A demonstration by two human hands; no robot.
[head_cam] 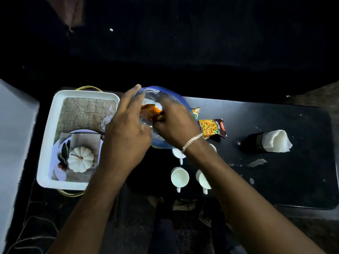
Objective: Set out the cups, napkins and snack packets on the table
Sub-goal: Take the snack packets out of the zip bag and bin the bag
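My left hand holds the edge of a blue-rimmed clear plastic bag above the black table. My right hand reaches inside the bag and closes on an orange snack packet. A dark "mixture" snack packet lies on the table to the right of the bag, and another packet's corner shows just behind my right hand. Several white cups stand near the front edge, among them one beside another; my right wrist hides part of a third. White napkins sit in a dark holder at the right.
A white tray with gold handles stands at the table's left end. It has a printed picture of a pumpkin, plate and burlap, and a clear glass. Scraps of paper lie on the right half. A pale wall rises at far left.
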